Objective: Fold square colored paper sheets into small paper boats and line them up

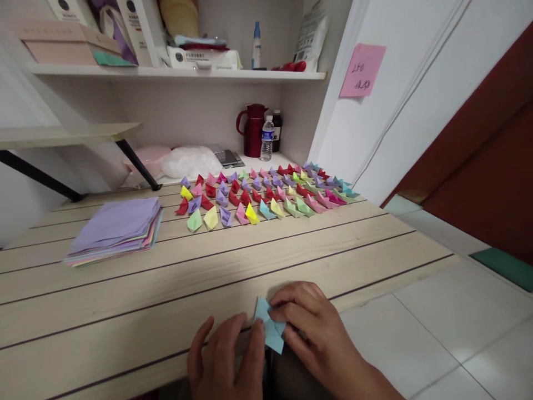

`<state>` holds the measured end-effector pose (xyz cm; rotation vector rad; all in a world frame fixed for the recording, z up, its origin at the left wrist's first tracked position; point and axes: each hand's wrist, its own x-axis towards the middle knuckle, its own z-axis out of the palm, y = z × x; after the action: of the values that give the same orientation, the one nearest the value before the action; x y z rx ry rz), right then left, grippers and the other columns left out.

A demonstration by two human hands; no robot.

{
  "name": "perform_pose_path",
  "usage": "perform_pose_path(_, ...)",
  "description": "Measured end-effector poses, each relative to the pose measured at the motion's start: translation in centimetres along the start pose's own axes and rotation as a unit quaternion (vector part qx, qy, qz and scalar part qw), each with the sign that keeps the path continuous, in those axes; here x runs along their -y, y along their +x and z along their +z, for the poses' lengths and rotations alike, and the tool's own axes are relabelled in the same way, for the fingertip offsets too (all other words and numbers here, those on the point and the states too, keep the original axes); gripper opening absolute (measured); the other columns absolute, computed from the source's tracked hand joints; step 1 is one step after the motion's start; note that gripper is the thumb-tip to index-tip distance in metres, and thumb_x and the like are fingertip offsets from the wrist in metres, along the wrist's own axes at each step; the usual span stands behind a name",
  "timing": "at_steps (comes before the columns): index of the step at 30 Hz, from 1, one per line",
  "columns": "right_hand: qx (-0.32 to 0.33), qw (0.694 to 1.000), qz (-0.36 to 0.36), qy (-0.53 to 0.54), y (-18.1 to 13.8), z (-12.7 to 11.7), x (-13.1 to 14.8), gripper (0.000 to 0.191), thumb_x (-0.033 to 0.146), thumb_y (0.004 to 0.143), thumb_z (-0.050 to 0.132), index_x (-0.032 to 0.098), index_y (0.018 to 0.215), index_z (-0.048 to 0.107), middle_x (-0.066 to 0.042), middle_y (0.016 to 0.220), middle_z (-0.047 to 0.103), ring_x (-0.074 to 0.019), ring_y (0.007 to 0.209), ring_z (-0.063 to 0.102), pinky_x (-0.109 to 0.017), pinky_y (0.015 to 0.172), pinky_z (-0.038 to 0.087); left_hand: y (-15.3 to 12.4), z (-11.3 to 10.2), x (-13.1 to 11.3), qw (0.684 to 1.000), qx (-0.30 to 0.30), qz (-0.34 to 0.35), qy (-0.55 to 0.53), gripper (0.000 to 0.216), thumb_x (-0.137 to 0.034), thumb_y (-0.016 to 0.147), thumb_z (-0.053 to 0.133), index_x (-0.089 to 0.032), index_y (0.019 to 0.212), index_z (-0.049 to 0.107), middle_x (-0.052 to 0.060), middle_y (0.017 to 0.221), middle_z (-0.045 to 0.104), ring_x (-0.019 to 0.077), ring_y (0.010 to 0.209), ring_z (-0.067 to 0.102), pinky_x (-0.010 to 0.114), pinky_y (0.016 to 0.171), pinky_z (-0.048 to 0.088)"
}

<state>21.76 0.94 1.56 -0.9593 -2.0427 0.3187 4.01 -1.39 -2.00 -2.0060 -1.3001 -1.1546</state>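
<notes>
A small piece of folded light-blue paper [272, 334] is between my two hands at the table's front edge. My right hand [310, 325] pinches its right side between thumb and fingers. On its left side, my left hand [229, 355] presses with the thumb and a fingertip close to the paper, while the other fingers are bent and spread. Farther back stand rows of small folded paper boats [254, 194] in red, pink, purple, green, yellow and blue. To the left lies a stack of square coloured paper [119, 225], purple on top.
The slatted wooden table [187, 278] ends at the right above a tiled floor [437, 333]. Behind the boats stand a dark red jug [253, 133] and a water bottle [267, 140]. A black-legged raised shelf [70, 135] overhangs the back left. A pink note [363, 70] hangs on the wall.
</notes>
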Motion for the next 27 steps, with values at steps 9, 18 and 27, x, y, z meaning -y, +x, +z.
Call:
perform_pose_path(9, 0.045, 0.999, -0.007, -0.025, -0.3, -1.2, -0.6, 0.026, 0.010, 0.093, 0.052, 0.022, 0.115, 0.061, -0.008, 0.115, 0.066, -0.0241, 0.110, 0.058, -0.043, 0.097, 0.043, -0.1, 0.0, 0.8, 0.994, 0.074, 0.000, -0.085, 0.028, -0.012, 0.094, 0.050, -0.024, 0.101, 0.074, 0.002, 0.091, 0.075, 0.0180, 0.092, 0.059, 0.038, 0.107, 0.034)
perform_pose_path(18, -0.019, 0.996, -0.008, -0.086, -0.2, -1.1, -1.4, 0.016, 0.020, 0.096, 0.058, 0.027, 0.104, 0.070, -0.003, 0.095, 0.071, -0.0227, 0.094, 0.063, -0.044, 0.088, 0.045, 0.4, 0.3, 0.5, 0.992, 0.038, 0.027, -0.119, 0.032, -0.013, 0.098, 0.043, -0.021, 0.101, 0.074, 0.000, 0.094, 0.078, 0.0156, 0.093, 0.061, 0.036, 0.115, 0.029)
perform_pose_path(27, 0.105, 0.993, 0.041, -0.021, -0.4, -3.5, -1.2, 0.035, 0.024, 0.099, 0.054, 0.027, 0.134, 0.057, -0.008, 0.133, 0.061, -0.0242, 0.124, 0.053, -0.041, 0.102, 0.048, 1.4, 0.5, 1.0, 0.987, 0.064, 0.063, -0.131, 0.040, -0.021, 0.101, 0.035, -0.024, 0.096, 0.074, -0.003, 0.091, 0.078, 0.0143, 0.089, 0.060, 0.035, 0.118, 0.023)
